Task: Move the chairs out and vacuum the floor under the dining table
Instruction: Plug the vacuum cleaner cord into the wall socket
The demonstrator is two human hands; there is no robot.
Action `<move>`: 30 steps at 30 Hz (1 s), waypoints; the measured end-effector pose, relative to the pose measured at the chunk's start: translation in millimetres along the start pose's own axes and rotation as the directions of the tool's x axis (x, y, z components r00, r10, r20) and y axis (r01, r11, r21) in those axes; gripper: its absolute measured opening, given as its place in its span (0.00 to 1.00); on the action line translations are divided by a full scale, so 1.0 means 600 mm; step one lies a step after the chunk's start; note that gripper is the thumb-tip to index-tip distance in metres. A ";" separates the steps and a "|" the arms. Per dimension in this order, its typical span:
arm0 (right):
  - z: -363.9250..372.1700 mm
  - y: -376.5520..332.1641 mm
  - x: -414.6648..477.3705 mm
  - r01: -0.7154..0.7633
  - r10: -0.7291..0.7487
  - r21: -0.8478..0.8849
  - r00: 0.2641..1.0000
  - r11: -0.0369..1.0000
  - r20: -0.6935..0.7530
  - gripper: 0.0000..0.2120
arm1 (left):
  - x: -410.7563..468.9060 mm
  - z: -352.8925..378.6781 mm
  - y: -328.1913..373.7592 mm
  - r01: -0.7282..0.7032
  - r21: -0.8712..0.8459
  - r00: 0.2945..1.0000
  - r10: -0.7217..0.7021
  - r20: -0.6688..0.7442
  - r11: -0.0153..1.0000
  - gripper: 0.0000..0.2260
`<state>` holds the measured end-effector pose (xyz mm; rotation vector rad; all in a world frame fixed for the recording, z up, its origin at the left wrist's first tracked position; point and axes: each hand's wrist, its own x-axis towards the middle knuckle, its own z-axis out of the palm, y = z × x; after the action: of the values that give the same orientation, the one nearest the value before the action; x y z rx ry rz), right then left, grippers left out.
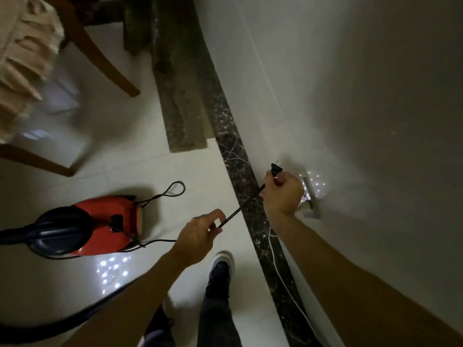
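Note:
A red and black canister vacuum sits on the pale tiled floor at the lower left, its black power cord running up to my hands. My right hand grips the cord just behind the black plug, holding it close to a wall socket plate. My left hand pinches the cord lower down, near the dark skirting. A wooden chair with a beige frilled cushion stands at the upper left.
A dark marble skirting strip runs along the white wall on the right. A white cable hangs down from the socket area. A dark slab lies beside the skirting. My foot in a dark shoe stands below my hands.

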<state>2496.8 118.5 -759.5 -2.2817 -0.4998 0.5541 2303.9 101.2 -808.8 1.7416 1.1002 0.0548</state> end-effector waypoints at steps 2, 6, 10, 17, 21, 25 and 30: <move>-0.001 0.036 0.006 -0.050 0.051 0.040 0.999 0.998 -0.011 0.07 | 0.008 0.018 -0.005 0.012 0.024 0.999 -0.013 0.046 1.000 0.07; -0.005 0.084 0.009 -0.147 0.155 0.090 0.984 0.985 -0.090 0.07 | 0.023 0.047 -0.013 -0.005 0.040 0.996 0.001 0.094 0.999 0.07; -0.017 0.109 0.010 -0.214 0.238 0.153 0.957 0.965 -0.168 0.05 | 0.042 0.064 -0.018 -0.062 0.056 0.989 0.054 0.140 0.997 0.05; -0.024 0.140 0.005 -0.292 0.350 0.242 0.903 0.925 -0.248 0.07 | 0.060 0.073 -0.029 -0.174 0.075 0.956 0.150 0.251 0.982 0.07; -0.022 0.146 0.010 -0.295 0.360 0.254 0.894 0.921 -0.266 0.10 | 0.074 0.072 -0.036 -0.159 0.084 0.954 0.131 0.270 0.984 0.08; -0.018 0.155 0.022 -0.312 0.391 0.293 0.881 0.904 -0.269 0.11 | 0.087 0.073 -0.035 -0.165 0.070 0.952 0.141 0.272 0.984 0.08; -0.006 0.164 0.035 -0.326 0.408 0.298 0.871 0.897 -0.275 0.11 | 0.098 0.081 -0.033 -0.125 0.039 0.951 0.109 0.290 0.991 0.11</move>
<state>2534.7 61.9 -833.9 -2.1771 0.1732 0.3736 2349.8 107.3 -872.5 1.7986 0.7918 -0.1544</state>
